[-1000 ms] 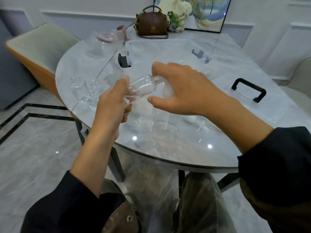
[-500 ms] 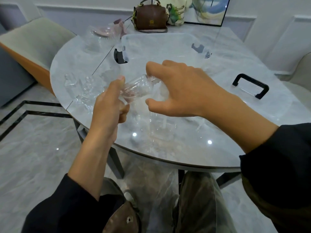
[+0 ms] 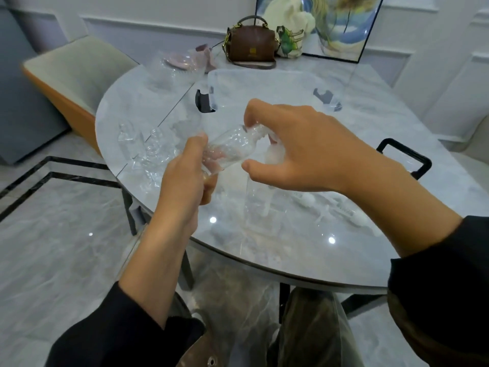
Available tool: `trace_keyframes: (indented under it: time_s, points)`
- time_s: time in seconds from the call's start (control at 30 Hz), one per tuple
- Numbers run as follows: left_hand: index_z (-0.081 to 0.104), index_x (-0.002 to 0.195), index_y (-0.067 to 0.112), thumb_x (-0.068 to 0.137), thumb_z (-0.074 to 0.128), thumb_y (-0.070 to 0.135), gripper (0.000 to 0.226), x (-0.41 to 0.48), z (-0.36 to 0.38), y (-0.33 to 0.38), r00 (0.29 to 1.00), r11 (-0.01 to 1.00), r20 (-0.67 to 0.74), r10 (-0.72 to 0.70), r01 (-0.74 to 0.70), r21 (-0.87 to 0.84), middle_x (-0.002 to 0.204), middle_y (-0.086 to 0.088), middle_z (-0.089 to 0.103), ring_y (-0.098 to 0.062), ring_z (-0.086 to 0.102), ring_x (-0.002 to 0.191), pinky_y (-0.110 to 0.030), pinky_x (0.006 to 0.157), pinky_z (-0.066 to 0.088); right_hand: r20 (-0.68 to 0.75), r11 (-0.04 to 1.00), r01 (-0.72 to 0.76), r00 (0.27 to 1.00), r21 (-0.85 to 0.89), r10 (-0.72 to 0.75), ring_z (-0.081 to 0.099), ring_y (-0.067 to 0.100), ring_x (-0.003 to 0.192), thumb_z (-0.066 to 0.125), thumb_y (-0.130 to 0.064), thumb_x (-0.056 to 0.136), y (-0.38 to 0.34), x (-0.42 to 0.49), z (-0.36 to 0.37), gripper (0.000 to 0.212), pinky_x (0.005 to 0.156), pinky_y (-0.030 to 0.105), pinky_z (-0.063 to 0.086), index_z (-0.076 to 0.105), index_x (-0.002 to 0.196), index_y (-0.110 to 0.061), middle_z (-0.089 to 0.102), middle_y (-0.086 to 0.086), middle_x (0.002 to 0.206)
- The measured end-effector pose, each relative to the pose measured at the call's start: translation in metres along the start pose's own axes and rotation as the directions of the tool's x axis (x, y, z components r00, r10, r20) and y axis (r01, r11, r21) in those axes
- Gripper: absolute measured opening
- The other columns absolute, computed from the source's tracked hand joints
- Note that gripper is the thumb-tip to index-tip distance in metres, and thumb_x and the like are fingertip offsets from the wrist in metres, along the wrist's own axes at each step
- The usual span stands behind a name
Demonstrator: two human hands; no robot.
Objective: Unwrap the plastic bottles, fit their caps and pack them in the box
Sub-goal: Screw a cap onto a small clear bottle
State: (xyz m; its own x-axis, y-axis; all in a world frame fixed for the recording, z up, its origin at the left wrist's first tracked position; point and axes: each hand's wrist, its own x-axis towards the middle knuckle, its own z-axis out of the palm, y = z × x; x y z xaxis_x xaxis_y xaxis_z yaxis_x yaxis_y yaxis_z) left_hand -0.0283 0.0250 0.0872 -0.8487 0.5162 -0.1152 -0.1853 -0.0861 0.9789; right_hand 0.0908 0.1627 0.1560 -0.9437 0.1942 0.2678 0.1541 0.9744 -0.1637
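A small clear plastic bottle (image 3: 232, 147) lies tilted in the air above the table, its neck pointing up and right. My left hand (image 3: 185, 176) grips its base. My right hand (image 3: 299, 152) curls over the neck end, fingertips on what looks like a clear cap; the cap itself is mostly hidden. A clear plastic box (image 3: 267, 83) with black latches stands open behind my hands. Several more clear bottles (image 3: 150, 149) sit in crinkled wrap to the left. White cap parts (image 3: 307, 200) lie on the table under my right wrist.
The box's clear lid with a black handle (image 3: 404, 154) lies at the right. A brown handbag (image 3: 251, 43) and crumpled wrap (image 3: 180, 64) sit at the far side of the marble table (image 3: 291, 247). A padded chair (image 3: 68, 72) stands left.
Both hands stay on the bottle and have shifted slightly; the right hand's fingers have turned around the neck end. The head camera has moved a little.
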Motion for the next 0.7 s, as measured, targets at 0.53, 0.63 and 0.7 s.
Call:
trace_keyframes:
  time_s: [0.53,0.63,0.7]
  points:
    - [0.061,0.087,0.013,0.105,0.047,0.048,0.042,-0.002,-0.008,-0.005,1.0,1.0,0.013,0.016,-0.016,0.011,0.05,0.005,0.042,-0.011,0.026,0.044,-0.028,0.049,0.021,0.012,1.0,-0.031,0.999,0.001,0.031,0.057,0.023,0.083,0.06,-0.062,0.083,-0.006,-0.005,0.008,0.051,0.071,0.04,0.051,0.042,0.122,-0.034,0.056,-0.002,0.101]
    - [0.054,0.076,0.017,0.105,0.049,0.04,0.037,-0.004,-0.003,-0.002,1.0,1.0,0.014,0.021,-0.02,-0.017,0.049,0.004,0.035,-0.011,0.023,0.042,-0.026,0.046,0.02,0.04,0.999,-0.025,0.999,-0.025,0.026,0.057,0.021,0.085,0.061,-0.063,0.085,-0.004,-0.002,-0.001,0.05,0.07,0.039,0.051,0.042,0.122,-0.035,0.057,-0.004,0.099]
    - [0.054,0.077,0.016,0.106,0.048,0.039,0.037,-0.005,-0.001,0.0,1.0,0.999,0.012,0.025,-0.024,-0.033,0.048,0.005,0.036,-0.01,0.025,0.041,-0.024,0.043,0.022,0.054,0.999,-0.026,0.998,-0.04,0.028,0.058,0.02,0.087,0.061,-0.064,0.085,-0.002,0.0,-0.006,0.05,0.071,0.039,0.051,0.042,0.122,-0.037,0.058,-0.006,0.1]
